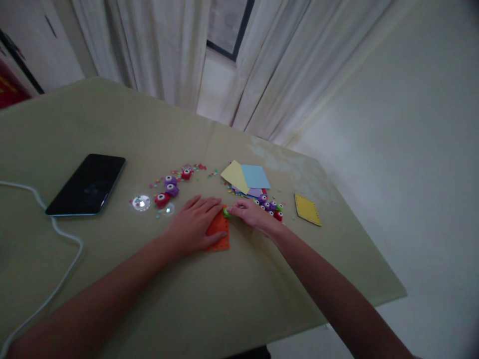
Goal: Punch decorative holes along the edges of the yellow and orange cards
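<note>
My left hand [194,222] lies flat with fingers stretched out on an orange paper square [220,234] on the table. My right hand [250,213] is closed in a pinch on a small green punch [226,213] at the top edge of that orange paper. Just behind my right hand sits a cluster of small purple, red and green punches [270,205]. More purple and red punches [169,188] lie to the left, among scattered paper bits.
A stack of coloured paper sheets [247,177] lies behind the hands, and a yellow paper square [307,209] to the right. A dark phone [88,183] with a white cable [60,234] is at the left. The olive table [112,124] ends near white curtains.
</note>
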`<state>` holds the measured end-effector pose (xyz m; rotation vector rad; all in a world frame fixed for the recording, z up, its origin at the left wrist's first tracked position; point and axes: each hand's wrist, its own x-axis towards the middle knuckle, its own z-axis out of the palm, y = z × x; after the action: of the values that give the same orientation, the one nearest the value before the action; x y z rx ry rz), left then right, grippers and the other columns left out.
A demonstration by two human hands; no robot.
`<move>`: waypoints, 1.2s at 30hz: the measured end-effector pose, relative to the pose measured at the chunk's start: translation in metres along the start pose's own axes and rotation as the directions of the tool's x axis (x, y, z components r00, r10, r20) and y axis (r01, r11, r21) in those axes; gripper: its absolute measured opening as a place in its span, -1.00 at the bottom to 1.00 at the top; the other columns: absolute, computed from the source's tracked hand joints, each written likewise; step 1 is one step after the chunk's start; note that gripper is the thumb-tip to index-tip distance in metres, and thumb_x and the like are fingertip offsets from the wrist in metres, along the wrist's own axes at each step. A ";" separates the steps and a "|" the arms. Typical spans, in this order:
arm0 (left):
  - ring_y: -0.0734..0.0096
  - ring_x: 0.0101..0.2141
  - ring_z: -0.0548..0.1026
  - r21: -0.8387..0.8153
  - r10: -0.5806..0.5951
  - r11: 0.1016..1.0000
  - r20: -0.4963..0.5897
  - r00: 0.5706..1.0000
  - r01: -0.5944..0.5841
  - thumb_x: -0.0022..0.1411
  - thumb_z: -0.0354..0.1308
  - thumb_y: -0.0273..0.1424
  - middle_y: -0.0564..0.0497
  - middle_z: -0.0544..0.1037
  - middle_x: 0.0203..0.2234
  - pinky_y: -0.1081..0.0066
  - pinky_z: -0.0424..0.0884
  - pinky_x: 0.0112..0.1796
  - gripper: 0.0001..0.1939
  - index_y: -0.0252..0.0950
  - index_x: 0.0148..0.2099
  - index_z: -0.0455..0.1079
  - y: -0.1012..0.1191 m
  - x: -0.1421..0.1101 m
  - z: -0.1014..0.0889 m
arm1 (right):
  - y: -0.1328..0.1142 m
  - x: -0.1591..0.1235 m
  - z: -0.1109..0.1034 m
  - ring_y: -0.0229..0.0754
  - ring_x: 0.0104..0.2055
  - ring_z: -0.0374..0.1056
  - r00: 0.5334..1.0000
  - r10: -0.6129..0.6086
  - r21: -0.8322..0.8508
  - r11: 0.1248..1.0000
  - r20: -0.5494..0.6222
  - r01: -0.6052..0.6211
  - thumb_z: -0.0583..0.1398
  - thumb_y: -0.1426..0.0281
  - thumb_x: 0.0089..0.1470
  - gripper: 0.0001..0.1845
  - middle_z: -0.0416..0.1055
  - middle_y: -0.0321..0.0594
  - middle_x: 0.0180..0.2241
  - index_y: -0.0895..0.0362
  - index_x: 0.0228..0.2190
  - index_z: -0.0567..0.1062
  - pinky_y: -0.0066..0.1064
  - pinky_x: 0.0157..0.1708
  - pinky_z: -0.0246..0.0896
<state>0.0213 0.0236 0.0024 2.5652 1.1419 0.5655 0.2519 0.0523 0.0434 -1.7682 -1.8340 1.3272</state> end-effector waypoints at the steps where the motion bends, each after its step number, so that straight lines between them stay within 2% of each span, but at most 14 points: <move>1: 0.00 0.38 0.36 0.000 -0.004 1.000 -0.001 1.000 0.004 0.42 0.16 0.00 -0.21 0.40 0.41 -0.09 0.04 0.44 -0.33 -0.28 0.41 0.35 0.000 0.000 -0.001 | 0.000 -0.003 0.002 -0.26 -0.49 0.06 1.000 -0.005 0.018 1.000 -0.030 0.006 0.27 0.05 0.18 -0.61 0.17 -0.44 -0.55 0.08 -0.44 0.38 -0.40 -0.48 -0.14; 5: -0.01 0.39 0.35 0.003 -0.015 1.000 0.010 1.000 0.015 0.43 0.17 0.00 -0.22 0.39 0.41 -0.08 0.04 0.44 -0.32 -0.30 0.41 0.35 0.002 0.001 -0.002 | 0.001 -0.013 0.001 -0.26 -0.52 0.10 0.986 -0.041 0.061 0.997 -0.160 0.051 0.29 0.19 0.12 -0.75 0.21 -0.48 -0.54 0.06 -0.31 0.40 -0.43 -0.49 -0.11; 9: -0.03 0.39 0.34 0.010 -0.026 1.000 0.028 0.999 0.026 0.42 0.18 0.02 -0.22 0.38 0.42 -0.08 0.03 0.45 -0.29 -0.31 0.42 0.34 0.002 0.001 -0.003 | -0.003 -0.019 -0.015 -0.27 -0.56 0.05 0.958 -0.070 -0.044 0.997 -0.277 0.060 0.22 0.45 0.01 -0.82 0.16 -0.52 -0.58 0.06 -0.27 0.41 -0.44 -0.51 -0.13; 13: -0.04 0.38 0.36 0.013 -0.022 1.000 0.018 1.000 0.022 0.42 0.18 0.01 -0.22 0.39 0.41 -0.08 0.05 0.44 -0.29 -0.32 0.42 0.36 0.002 0.001 -0.002 | -0.019 -0.013 -0.024 -0.27 -0.56 0.10 0.923 -0.150 -0.141 0.984 -0.353 0.106 0.19 0.47 0.09 -0.85 0.18 -0.52 -0.60 0.07 -0.25 0.46 -0.43 -0.51 -0.07; 17: -0.05 0.39 0.34 0.020 -0.001 1.000 -0.021 1.000 0.001 0.42 0.19 0.01 -0.23 0.42 0.39 -0.08 0.03 0.45 -0.30 -0.31 0.41 0.38 0.000 0.000 0.001 | -0.048 0.016 -0.007 -0.25 -0.45 0.28 0.887 -0.350 -0.289 0.920 -0.302 0.264 0.25 0.43 0.19 -0.91 0.34 -0.43 -0.51 0.10 -0.23 0.54 -0.43 -0.40 0.14; 18: -0.07 0.39 0.33 0.026 0.005 1.000 -0.030 1.000 -0.004 0.42 0.19 0.01 -0.24 0.42 0.39 -0.09 0.02 0.45 -0.30 -0.32 0.41 0.38 0.000 0.000 0.002 | -0.057 0.027 0.000 -0.24 -0.40 0.33 0.875 -0.395 -0.315 0.899 -0.279 0.306 0.24 0.46 0.21 -0.87 0.42 -0.38 -0.45 0.11 -0.19 0.56 -0.41 -0.34 0.21; 20: -0.12 0.39 0.32 0.046 0.018 0.999 -0.042 0.999 -0.016 0.40 0.21 0.02 -0.27 0.44 0.37 -0.10 0.02 0.45 -0.29 -0.34 0.39 0.40 -0.001 0.000 0.003 | -0.076 0.053 0.016 -0.20 -0.20 0.44 0.834 -0.496 -0.380 0.839 -0.241 0.390 0.23 0.53 0.24 -0.76 0.54 -0.23 -0.18 0.12 -0.07 0.58 -0.36 -0.12 0.34; 23: -0.17 0.37 0.33 0.073 0.038 0.997 -0.061 0.997 -0.034 0.37 0.25 0.02 -0.28 0.48 0.32 -0.09 0.08 0.43 -0.32 -0.34 0.33 0.46 -0.002 0.000 0.003 | -0.099 0.091 0.040 -0.14 0.08 0.44 0.784 -0.591 -0.461 0.759 -0.190 0.460 0.19 0.57 0.31 -0.61 0.48 -0.08 0.14 0.10 0.11 0.55 -0.27 0.18 0.31; 25: -0.20 0.34 0.37 0.073 0.051 0.996 -0.066 0.997 -0.046 0.35 0.28 0.01 -0.29 0.50 0.29 -0.10 0.18 0.39 -0.33 -0.34 0.31 0.48 -0.002 0.000 0.002 | -0.107 0.107 0.054 -0.10 0.15 0.41 0.782 -0.620 -0.531 0.683 -0.060 0.501 0.18 0.57 0.33 -0.64 0.48 -0.07 0.14 0.10 0.09 0.57 -0.25 0.24 0.28; 27: -0.22 0.28 0.45 0.059 0.054 0.997 -0.061 0.997 -0.051 0.35 0.29 -0.02 -0.31 0.55 0.24 -0.13 0.26 0.34 -0.35 -0.35 0.29 0.49 -0.002 0.001 0.002 | -0.105 0.114 0.063 -0.08 0.12 0.42 0.799 -0.601 -0.585 0.642 0.018 0.495 0.19 0.57 0.35 -0.70 0.53 -0.10 0.05 0.09 0.01 0.60 -0.24 0.22 0.29; 28: -0.21 0.23 0.49 0.048 0.054 0.998 -0.053 0.997 -0.051 0.36 0.28 -0.03 -0.31 0.58 0.19 -0.13 0.30 0.32 -0.38 -0.35 0.27 0.51 -0.002 0.001 0.002 | -0.100 0.114 0.066 -0.07 0.10 0.43 0.810 -0.586 -0.595 0.648 0.008 0.475 0.19 0.56 0.36 -0.73 0.54 -0.11 0.01 0.08 -0.02 0.61 -0.23 0.20 0.31; 31: -0.16 0.14 0.57 0.012 0.043 0.999 -0.027 0.999 -0.042 0.40 0.25 -0.06 -0.26 0.65 0.08 -0.11 0.37 0.27 -0.50 -0.31 0.17 0.56 -0.002 0.001 0.002 | -0.077 0.104 0.067 -0.08 0.00 0.45 0.828 -0.529 -0.521 0.768 -0.186 0.373 0.27 0.44 0.36 -0.82 0.53 -0.13 -0.05 0.07 -0.04 0.61 -0.24 0.10 0.35; 33: -0.13 0.17 0.56 0.001 0.046 0.999 -0.016 0.999 -0.046 0.41 0.24 -0.08 -0.23 0.63 0.14 -0.10 0.36 0.28 -0.53 -0.28 0.18 0.55 -0.001 0.001 0.002 | -0.059 0.093 0.063 -0.07 -0.07 0.45 0.827 -0.456 -0.415 0.856 -0.328 0.308 0.36 0.37 0.30 -0.84 0.53 -0.14 -0.11 0.08 -0.08 0.62 -0.24 0.05 0.38; 36: -0.09 0.27 0.49 0.014 0.060 0.998 -0.017 0.998 -0.060 0.44 0.19 -0.05 -0.19 0.52 0.30 -0.11 0.27 0.36 -0.46 -0.24 0.30 0.49 -0.003 0.001 0.003 | -0.032 0.077 0.053 -0.08 -0.10 0.45 0.797 -0.391 -0.293 0.914 -0.460 0.280 0.42 0.37 0.22 -0.82 0.52 -0.16 -0.16 0.10 -0.13 0.63 -0.23 0.06 0.38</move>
<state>0.0217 0.0260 -0.0012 2.6184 1.0812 0.5970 0.1755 0.1040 0.0083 -1.5767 -1.8950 0.4747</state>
